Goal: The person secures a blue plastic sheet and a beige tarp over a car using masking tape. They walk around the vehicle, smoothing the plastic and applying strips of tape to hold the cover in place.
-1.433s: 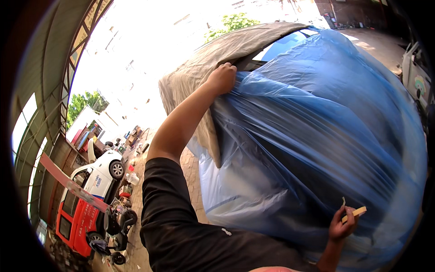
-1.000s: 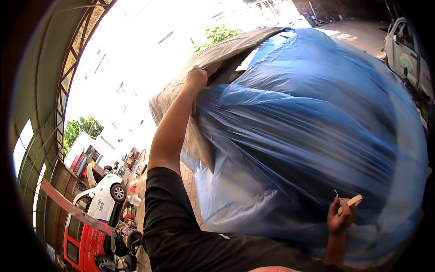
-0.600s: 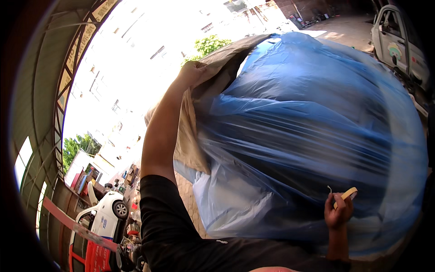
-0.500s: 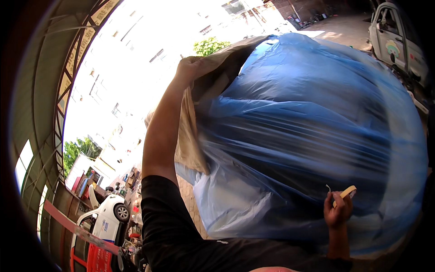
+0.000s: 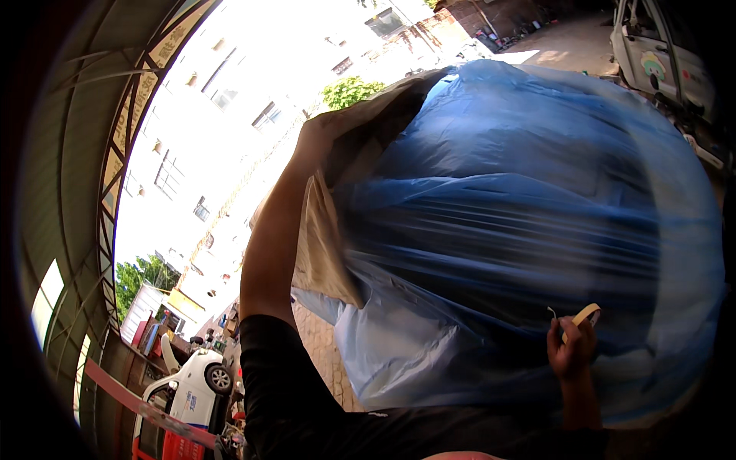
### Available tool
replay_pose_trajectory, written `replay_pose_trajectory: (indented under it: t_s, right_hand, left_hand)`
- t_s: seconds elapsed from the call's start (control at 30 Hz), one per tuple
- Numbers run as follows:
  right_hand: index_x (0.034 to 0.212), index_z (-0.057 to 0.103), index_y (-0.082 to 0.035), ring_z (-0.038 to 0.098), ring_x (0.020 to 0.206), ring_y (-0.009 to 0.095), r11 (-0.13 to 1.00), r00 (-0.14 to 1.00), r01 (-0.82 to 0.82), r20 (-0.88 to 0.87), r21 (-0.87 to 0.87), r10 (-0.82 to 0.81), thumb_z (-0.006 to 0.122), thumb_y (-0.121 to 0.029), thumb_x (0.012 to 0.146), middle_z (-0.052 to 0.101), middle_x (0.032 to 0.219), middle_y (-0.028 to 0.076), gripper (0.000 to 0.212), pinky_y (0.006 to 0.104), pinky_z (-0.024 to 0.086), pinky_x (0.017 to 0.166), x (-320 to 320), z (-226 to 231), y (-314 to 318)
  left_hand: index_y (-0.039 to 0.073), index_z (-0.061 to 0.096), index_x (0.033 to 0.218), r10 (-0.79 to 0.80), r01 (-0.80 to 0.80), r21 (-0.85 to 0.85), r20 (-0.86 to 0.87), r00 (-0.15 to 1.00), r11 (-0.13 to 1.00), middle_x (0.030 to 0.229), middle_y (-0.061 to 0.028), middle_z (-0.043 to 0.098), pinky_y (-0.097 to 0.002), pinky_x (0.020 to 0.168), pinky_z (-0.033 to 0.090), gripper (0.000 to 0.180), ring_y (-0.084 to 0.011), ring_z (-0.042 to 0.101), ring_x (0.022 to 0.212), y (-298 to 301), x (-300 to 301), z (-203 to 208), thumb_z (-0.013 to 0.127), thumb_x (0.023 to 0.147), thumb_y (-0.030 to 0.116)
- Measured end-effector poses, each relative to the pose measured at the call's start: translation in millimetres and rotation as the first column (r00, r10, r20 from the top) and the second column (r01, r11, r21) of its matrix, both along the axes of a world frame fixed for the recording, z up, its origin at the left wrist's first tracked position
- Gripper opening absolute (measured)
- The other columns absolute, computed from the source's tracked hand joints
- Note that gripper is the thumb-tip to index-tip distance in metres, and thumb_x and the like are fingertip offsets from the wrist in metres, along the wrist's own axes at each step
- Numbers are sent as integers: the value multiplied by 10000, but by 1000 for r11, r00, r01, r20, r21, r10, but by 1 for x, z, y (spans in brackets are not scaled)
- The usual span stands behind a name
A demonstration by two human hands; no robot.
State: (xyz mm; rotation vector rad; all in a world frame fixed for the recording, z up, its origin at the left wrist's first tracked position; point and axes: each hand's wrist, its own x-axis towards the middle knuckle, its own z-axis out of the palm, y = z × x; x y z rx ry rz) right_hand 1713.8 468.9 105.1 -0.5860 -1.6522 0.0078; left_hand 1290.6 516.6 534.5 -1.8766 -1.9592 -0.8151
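Observation:
My left hand (image 5: 314,136), raised at the end of an outstretched arm, is closed on the upper edge of a sheet of brown paper (image 5: 323,249). The paper hangs below it and runs off to the far right. Thin blue plastic sheeting (image 5: 529,207) lies in folds over a large, dark, rounded body. Nearer to me, my right hand (image 5: 571,354) grips a narrow roll of tan masking tape (image 5: 586,313), whose short loose end curls up beside the thumb. That hand is in front of the sheeting; whether it touches it I cannot tell.
A white vehicle with its door side showing (image 5: 655,57) stands at the far right. Another, white and red (image 5: 188,391), is parked at the left among scattered items. A red-brown beam (image 5: 146,406) crosses the lower left. Paving (image 5: 318,345) shows below the paper.
The view has shifted a little, and the background sits differently. Both hands keep their holds on the paper and the tape roll. The paper's lower corner hangs slightly lower and farther right in view.

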Motion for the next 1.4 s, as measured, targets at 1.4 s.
replay_pose_trajectory:
  t_s: [1.4]
  right_hand:
    - [1172,499,-79,605,723,266,1000,999,14,29,-23,-13,727,-42,869,630,882,107,381,396,450,579,4,-8,-1]
  left_hand:
    - [26,663,1195,-460,294,-357,-612,644,887,1104,-83,737,-314,906,558,307,-238,713,997,18,-76,-35,659,914,150]
